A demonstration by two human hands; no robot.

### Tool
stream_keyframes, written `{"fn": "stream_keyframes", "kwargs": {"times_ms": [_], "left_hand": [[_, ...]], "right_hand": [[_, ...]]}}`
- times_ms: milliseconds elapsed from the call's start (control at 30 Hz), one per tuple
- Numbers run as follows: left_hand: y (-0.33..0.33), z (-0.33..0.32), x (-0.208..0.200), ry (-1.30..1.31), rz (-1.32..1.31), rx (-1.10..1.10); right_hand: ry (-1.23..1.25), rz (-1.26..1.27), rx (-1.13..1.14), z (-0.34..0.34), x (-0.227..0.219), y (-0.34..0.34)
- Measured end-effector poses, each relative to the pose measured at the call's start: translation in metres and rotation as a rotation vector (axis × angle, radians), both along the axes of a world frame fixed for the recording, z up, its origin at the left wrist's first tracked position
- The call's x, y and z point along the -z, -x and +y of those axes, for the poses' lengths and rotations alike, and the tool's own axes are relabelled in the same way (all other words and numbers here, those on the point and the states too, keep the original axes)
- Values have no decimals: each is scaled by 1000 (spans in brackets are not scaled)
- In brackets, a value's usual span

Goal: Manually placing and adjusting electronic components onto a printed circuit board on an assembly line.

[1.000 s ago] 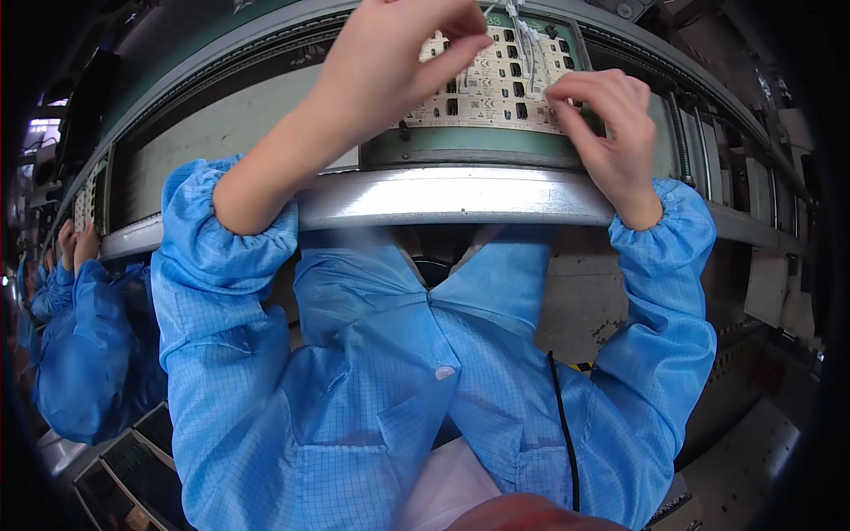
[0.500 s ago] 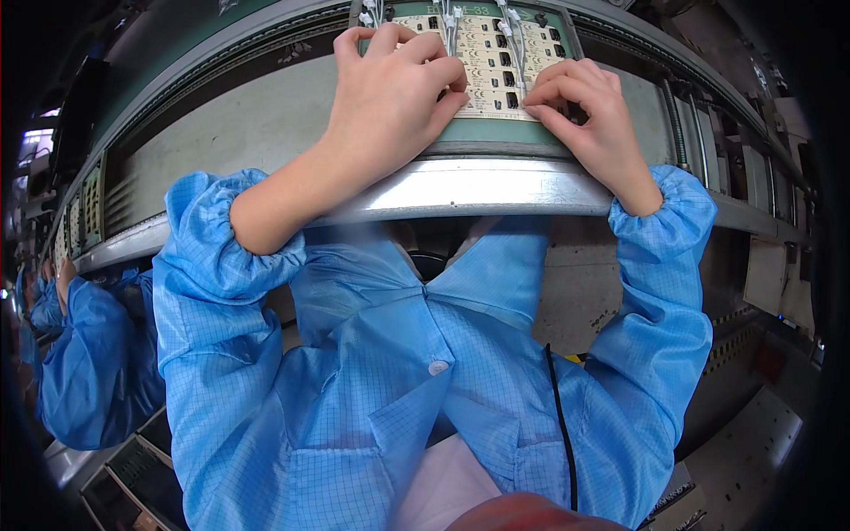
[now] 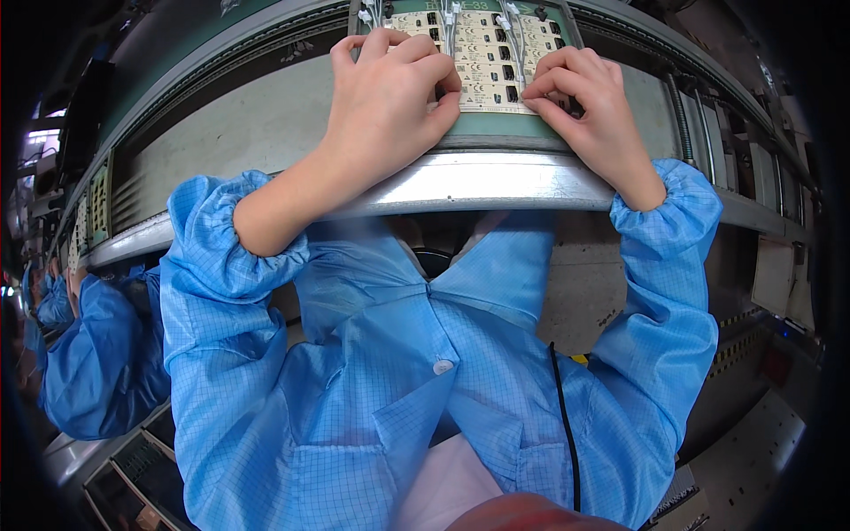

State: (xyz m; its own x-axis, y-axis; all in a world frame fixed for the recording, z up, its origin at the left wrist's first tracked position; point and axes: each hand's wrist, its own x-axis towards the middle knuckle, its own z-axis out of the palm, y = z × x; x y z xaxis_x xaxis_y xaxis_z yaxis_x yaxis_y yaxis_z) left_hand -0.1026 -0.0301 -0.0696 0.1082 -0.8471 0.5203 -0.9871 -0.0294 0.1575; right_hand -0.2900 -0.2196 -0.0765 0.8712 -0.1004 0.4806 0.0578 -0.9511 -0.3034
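Observation:
A panel of cream circuit boards with black components lies in a green fixture in front of me. My left hand covers the panel's left part, its fingers curled and thumb and index closed at the board's near edge. Whatever those fingertips may hold is hidden. At the near right of the panel, my right hand is closed in a pinch beside the lower end of some thin white wires. I cannot make out whether a wire end is between its fingertips. More white connectors stand on wires at the far side.
A shiny metal rail runs between my body and the fixture. The grey-green conveyor line extends leftward, with more boards farther along. At the left, another person's blue sleeve is in view. A coiled spring stands right of my right hand.
My left hand has shifted slightly left along the board's near edge. The right hand stays in nearly the same place, still pinched by the wires.

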Motion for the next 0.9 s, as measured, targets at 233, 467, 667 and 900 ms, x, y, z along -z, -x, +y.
{"fn": "stream_keyframes", "kwargs": {"times_ms": [233,467,667,900], "left_hand": [[-3,2,1,-34,70,-20],[-3,-2,3,-50,188,1],[-8,3,-7,-70,28,33],[9,2,-24,-146,381,-49]], "right_hand": [[7,5,-44,-5,2,6],[-37,11,4,-9,-1,7],[114,27,48,2,-7,4],[338,-60,64,7,-8,7]]}}
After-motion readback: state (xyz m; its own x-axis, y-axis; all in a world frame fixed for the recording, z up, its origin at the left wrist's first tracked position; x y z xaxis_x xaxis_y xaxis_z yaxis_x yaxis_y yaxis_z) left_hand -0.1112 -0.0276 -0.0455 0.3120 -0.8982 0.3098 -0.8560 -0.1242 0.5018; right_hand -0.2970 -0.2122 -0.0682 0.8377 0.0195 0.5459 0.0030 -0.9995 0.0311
